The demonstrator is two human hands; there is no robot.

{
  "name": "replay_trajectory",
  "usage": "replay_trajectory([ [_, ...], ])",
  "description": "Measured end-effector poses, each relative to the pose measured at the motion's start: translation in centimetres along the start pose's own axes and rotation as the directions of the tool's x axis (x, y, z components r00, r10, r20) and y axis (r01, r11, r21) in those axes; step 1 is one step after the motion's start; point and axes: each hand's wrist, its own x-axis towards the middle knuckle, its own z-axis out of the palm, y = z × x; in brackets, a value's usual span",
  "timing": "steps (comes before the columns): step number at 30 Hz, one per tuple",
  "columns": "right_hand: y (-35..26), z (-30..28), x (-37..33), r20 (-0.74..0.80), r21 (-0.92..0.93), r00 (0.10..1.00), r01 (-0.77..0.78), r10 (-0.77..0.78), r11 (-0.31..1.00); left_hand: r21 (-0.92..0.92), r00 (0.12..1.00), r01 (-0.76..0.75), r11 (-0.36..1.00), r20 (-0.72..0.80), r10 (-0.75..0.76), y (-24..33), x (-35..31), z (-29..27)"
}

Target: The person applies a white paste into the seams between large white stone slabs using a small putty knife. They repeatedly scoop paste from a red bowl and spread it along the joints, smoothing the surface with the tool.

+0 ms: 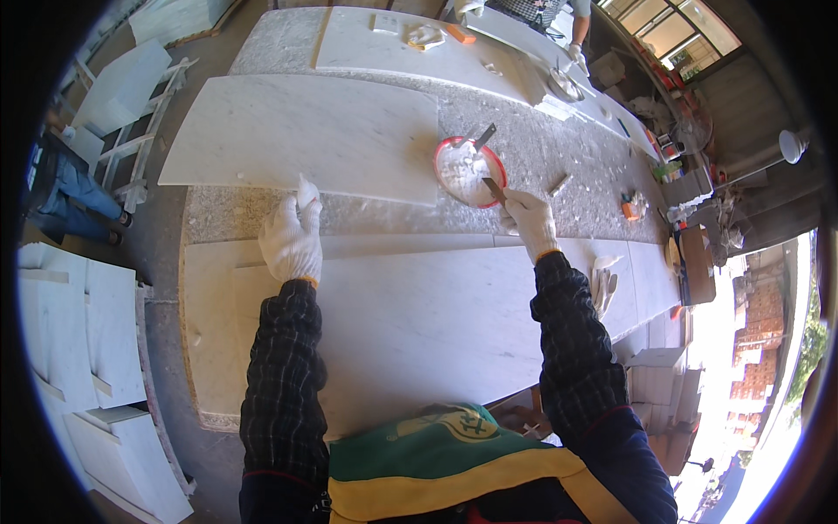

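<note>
My right hand [530, 222], in a white knit glove, grips a putty knife [494, 189]. The knife's dark blade reaches over the near right rim of a red-rimmed bowl [437, 174] of white powdery paste [463, 168]. Another dark blade [485, 135] stands in the paste toward the far side. My left hand [292, 240], gloved too, is by the near edge of a pale marble slab [297, 131]. Its fingers look pinched around a pointed white bit [307, 191], which may be a cloth or the glove's tip. Below both hands lies a nearer white slab [419, 323].
A dusty worktable [236, 214] bears the slabs. Orange blocks [630, 211] and loose gloves [602, 284] lie around. Across the table a co-worker's gloved hand [578, 57] is near another slab. Someone in jeans [83, 192] stands left, near stacked slabs [113, 327].
</note>
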Motion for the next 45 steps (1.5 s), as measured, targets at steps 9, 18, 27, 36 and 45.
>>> replay_trajectory([
  [9,1.2,-2.7,5.5,-0.132,-0.168,0.986,0.079,-0.102,0.983,-0.027,0.998,-0.047,0.999,-0.034,0.046,-0.2,0.0,0.3],
  [18,0.3,-2.9,4.8,-0.097,-0.314,0.972,0.176,-0.216,0.933,-0.023,1.000,-0.008,1.000,0.026,0.009,0.0,0.0,0.0],
  [27,0.5,0.1,2.1,0.024,-0.719,0.987,0.127,-0.158,0.683,-0.013,0.999,0.005,1.000,0.033,-0.004,-0.4,-0.1,0.4],
  [36,2.0,0.0,2.5,0.041,-0.311,0.999,0.026,-0.014,0.950,-0.005,1.000,-0.015,1.000,0.023,0.015,-0.8,-0.1,0.9],
  [45,0.9,-0.5,-1.7,0.079,0.230,0.995,-0.075,0.058,0.970,0.001,0.988,0.057,0.998,0.144,-0.056,-0.3,0.3,0.2],
])
